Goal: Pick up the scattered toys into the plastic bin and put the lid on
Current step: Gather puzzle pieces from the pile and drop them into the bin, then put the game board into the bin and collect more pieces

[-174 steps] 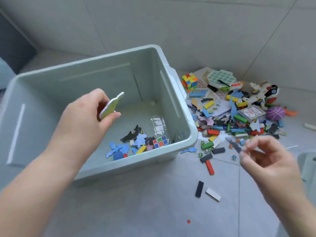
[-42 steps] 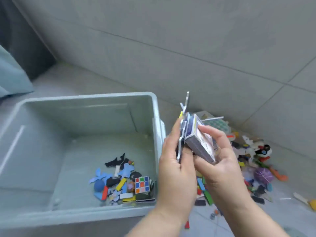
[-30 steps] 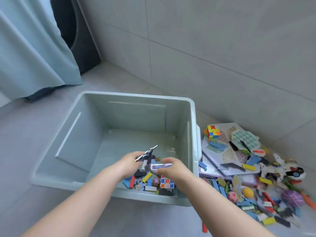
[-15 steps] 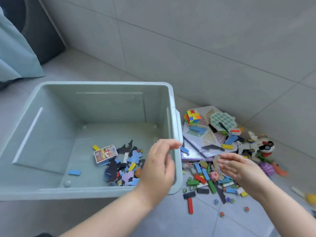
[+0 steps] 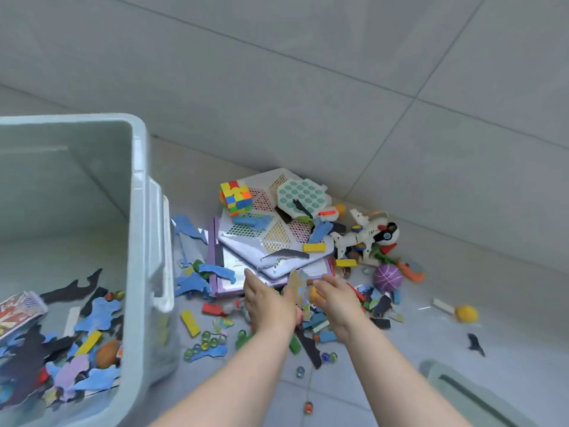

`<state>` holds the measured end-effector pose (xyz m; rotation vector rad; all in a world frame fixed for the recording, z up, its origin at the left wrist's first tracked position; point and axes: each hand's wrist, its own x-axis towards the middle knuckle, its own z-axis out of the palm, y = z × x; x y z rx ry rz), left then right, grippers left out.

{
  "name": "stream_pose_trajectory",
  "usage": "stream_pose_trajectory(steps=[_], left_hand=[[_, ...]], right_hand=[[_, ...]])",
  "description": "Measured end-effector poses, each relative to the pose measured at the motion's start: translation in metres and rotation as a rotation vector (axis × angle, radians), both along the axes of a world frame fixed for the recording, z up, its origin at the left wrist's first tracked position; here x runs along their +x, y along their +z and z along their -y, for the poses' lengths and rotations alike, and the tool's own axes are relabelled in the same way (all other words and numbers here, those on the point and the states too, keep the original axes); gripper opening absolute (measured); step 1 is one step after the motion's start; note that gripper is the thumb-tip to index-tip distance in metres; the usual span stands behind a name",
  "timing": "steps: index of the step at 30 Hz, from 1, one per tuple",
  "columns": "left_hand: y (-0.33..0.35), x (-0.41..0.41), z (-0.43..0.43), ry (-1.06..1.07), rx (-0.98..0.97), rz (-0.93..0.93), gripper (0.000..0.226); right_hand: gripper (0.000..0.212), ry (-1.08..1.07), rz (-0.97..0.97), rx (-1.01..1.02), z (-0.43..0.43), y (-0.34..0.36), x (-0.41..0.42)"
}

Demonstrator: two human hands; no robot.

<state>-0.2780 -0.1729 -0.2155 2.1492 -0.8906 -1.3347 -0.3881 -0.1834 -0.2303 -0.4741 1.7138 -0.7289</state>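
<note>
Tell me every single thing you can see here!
plastic bin: 1, pale green, left
puzzle pieces: many, blue, bin and floor
Rubik's cube: 1, multicoloured, on checkers board
checkers board: 1, white, back of pile
pop-it board: 1, white-teal, right of cube
robot dog: 1, white, pile's right
ball: 1, purple, near dog
bin lid: 1, pale green, bottom right
left grip: 1, bare hand, in pile
right grip: 1, bare hand, in pile

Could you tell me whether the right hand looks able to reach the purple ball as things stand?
Probably yes: the purple ball lies uncovered on the floor just right of the right hand, with only low scattered pieces between them. Nothing stands over it.
</note>
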Motion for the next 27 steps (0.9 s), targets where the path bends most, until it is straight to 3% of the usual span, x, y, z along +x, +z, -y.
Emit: stream_pose_trajectory(steps=[3,8,12,15,17,22,27], left_hand=[[-0.025,0.0,0.034,0.099,-0.066,-0.041,0.081],[-0.052,0.015,0.078,0.152,-0.081,0.014,0.095],[-0.061,0.025,0.104,0.179,-0.008,0.034,0.101],[-0.061,0.02,0.109,0.24,0.0,-0.005,0.098],[-0.065,0.019,0.106,0.264,-0.035,0.006,0.098],[-0.064,0.019,0.086,0.494,-0.186,-0.117,0.078],[-0.053,0.014,0.046,0.605,-0.102,-0.341,0.043]], right_hand=[[0.05,-0.096,-0.02,-0.048,0.021,-0.025,0.0],[0.027,-0.178,-0.192,-0.151,0.059,-0.049,-0.009],[0.064,-0.245,-0.103,-0.125,0.089,-0.055,-0.018],[0.063,-0.276,-0.094,-0.148,0.099,-0.061,-0.024],[0.05,-0.228,-0.086,-0.139,0.095,-0.061,-0.029],[0.032,-0.143,0.107,-0.098,0.07,-0.053,-0.04],[0.019,-0.164,0.337,-0.09,0.038,-0.037,-0.043]])
